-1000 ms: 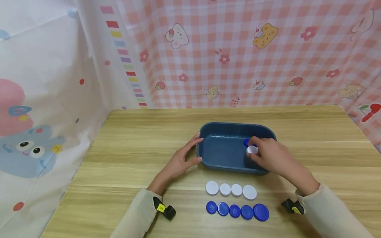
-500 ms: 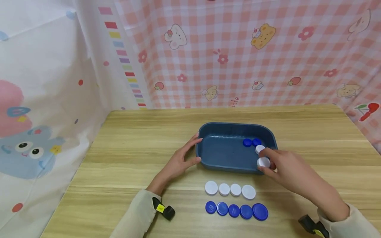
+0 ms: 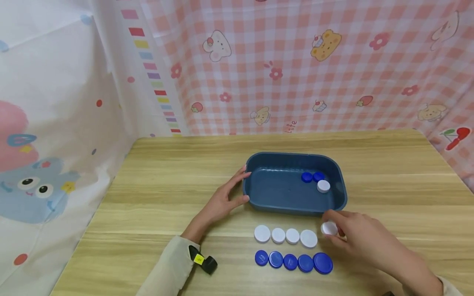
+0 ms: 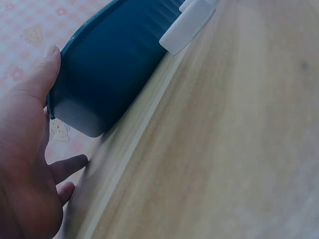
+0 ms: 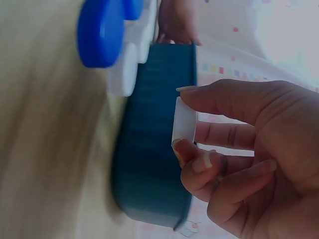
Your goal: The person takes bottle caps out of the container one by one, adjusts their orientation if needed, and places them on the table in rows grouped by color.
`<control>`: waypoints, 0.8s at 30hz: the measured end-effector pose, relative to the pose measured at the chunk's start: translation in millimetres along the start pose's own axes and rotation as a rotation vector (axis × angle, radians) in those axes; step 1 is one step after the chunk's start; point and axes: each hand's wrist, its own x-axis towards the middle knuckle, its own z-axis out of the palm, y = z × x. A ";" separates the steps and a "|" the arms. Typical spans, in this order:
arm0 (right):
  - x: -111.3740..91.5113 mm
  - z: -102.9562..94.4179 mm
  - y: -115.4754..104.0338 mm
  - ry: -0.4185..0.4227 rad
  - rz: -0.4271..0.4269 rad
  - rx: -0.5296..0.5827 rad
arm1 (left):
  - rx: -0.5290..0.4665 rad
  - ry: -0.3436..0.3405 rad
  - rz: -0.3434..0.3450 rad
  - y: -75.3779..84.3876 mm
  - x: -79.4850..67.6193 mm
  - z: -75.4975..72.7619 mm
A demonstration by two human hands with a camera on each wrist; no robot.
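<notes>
In the head view my right hand (image 3: 364, 236) pinches a white bottle cap (image 3: 329, 228) between thumb and fingers, just in front of the dark blue plastic basin (image 3: 289, 211). The right wrist view shows that white cap (image 5: 185, 121) on edge. My left hand (image 3: 222, 201) rests with spread fingers and thumb against the basin's left end. Inside the basin, toward the right, lie two blue caps (image 3: 307, 177) and one white cap (image 3: 323, 186). On the table before it runs a row of white caps (image 3: 278, 235), with a row of blue caps (image 3: 290, 262) nearer me.
A wood-grain table (image 3: 166, 176) carries everything. Behind it hangs a pink checked cloth (image 3: 296, 82), and a white printed cloth (image 3: 66, 123) hangs at the left. A black wrist camera (image 3: 209, 265) sits at the left sleeve.
My right hand has come out of the basin toward me, carrying one white cap past the near rim to above the table. Another white cap stays inside. The left hand has kept its place.
</notes>
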 end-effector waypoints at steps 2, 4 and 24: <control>0.3 4.1 0.1 -0.017 0.009 0.003 | 0.001 0.002 0.000 0.3 0.1 0.2; 0.3 7.9 0.9 -0.025 0.014 0.005 | 0.001 0.003 -0.001 0.8 -0.1 0.2; 5.6 31.8 11.8 -0.155 0.073 0.108 | -0.020 0.000 -0.017 -2.2 0.3 0.3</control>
